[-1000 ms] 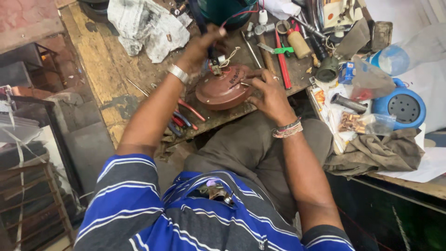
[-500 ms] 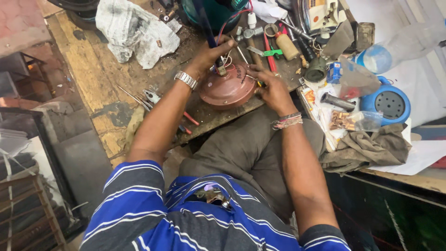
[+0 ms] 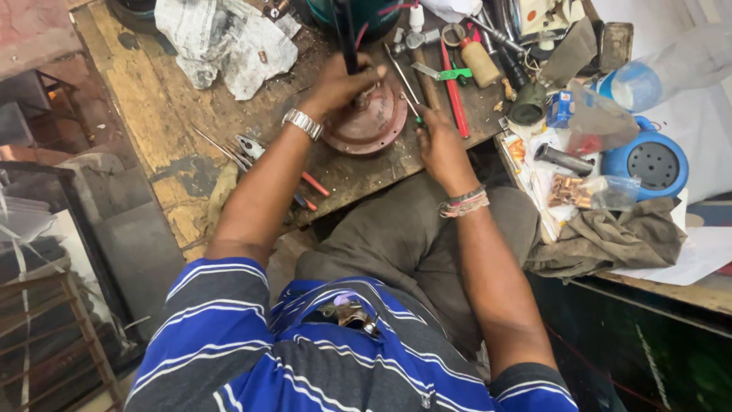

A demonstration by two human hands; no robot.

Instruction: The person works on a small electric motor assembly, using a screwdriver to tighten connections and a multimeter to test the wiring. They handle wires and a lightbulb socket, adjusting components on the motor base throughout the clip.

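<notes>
change: left hand has come up over the top of the round reddish-brown motor housing; earlier it sat lower beside it. Right hand barely shifted.
left grip: clenched round a dark upright rod or handle rising from the housing, wristwatch on the wrist.
right grip: fingers curled against the housing's right edge, a green-tipped tool under them; cannot tell if it is actually grasped or only touched.
housing place: centre top of frame, near the front edge of the wooden worktop, just above the person's knees.
around: crumpled newspaper upper left; pliers left of the forearm; red-handled tool and a clutter of hand tools right of the housing; blue round casing and a grey cloth far right.
risk: housing lies close to the worktop edge, so a hard push on the rod could likely skid it off onto the lap. Rod slipping sideways may jab the right fingers, which are right beside it. Loose tools nearby could get knocked off.
</notes>
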